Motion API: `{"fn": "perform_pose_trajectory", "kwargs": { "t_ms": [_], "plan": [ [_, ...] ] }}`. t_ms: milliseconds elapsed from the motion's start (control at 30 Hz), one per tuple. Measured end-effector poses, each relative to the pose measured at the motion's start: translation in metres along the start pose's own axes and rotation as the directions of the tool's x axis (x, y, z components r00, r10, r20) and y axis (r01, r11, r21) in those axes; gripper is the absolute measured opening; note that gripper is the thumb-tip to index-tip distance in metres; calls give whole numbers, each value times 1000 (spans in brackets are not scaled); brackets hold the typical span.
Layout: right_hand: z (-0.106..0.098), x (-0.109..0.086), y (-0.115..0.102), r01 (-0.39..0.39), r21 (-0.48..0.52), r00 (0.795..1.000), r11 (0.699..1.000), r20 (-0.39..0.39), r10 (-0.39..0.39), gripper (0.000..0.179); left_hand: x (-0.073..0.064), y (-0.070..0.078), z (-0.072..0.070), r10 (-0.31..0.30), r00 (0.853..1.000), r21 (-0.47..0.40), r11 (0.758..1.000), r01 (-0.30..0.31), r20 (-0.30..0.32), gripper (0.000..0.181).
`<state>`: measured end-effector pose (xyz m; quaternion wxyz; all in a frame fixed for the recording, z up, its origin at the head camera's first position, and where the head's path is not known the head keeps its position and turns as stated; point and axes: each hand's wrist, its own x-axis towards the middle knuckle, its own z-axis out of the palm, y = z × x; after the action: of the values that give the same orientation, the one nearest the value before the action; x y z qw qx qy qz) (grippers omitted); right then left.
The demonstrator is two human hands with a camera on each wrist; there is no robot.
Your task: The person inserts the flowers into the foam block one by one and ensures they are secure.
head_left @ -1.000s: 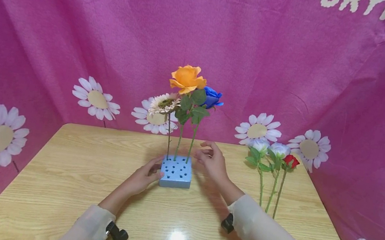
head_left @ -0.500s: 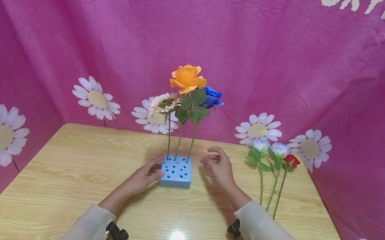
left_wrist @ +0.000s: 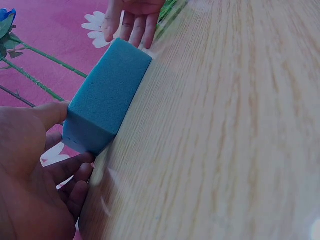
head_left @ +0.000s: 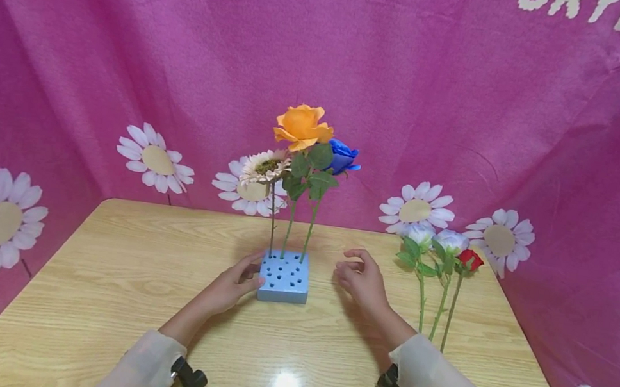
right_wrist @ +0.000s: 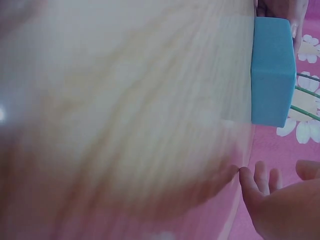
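Observation:
A light-blue foam block (head_left: 281, 294) with several holes in its top stands on the table. In it stand a cream daisy-like flower (head_left: 264, 167), an orange rose (head_left: 303, 128) and a blue rose (head_left: 343, 157), stems upright. My left hand (head_left: 228, 288) holds the block at its left side; in the left wrist view the thumb lies at one edge and the fingers against the end face. My right hand (head_left: 365, 285) is to the right of the block and apart from it, fingers loosely bent and holding nothing. In the right wrist view it shows below the block (right_wrist: 272, 75).
Two pale lilac-white flowers (head_left: 451, 242) and a red rose (head_left: 470, 260) lie on the table at the right, beyond my right hand. A pink curtain (head_left: 329, 41) printed with daisies hangs behind the wooden table (head_left: 127, 261).
My right hand has moved away from the stems, to the right and slightly toward me. My left hand, the block and the flowers stay in place.

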<state>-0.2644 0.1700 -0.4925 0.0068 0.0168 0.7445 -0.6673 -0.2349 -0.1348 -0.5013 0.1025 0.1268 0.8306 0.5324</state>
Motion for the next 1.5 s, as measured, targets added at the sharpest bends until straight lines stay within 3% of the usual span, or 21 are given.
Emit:
{"fn": "perform_pose_trajectory", "kwargs": {
  "t_ms": [533, 833, 1100, 1500],
  "plan": [
    [-22, -13, 0, -30, 46, 999, 999, -19, 31, 40, -1, -1, 0, 10, 1000, 21, 1000, -10, -2, 65],
    [-40, -21, -1, -40, 10, 999, 999, -24, 40, 42, -1, -2, -1, 2, 1000, -6, 1000, -2, 7, 65],
    [-58, -26, 2, -64, -29, 994, 998, -85, 61, 43, -1, 0, 0, -7, 1000, -11, 1000, 7, 6, 65],
    [-83, -37, 0, -80, -80, 991, 994, -115, 71, 49, 1, -1, 0, 0, 1000, -15, 1000, 0, 7, 64]
  ]
}}
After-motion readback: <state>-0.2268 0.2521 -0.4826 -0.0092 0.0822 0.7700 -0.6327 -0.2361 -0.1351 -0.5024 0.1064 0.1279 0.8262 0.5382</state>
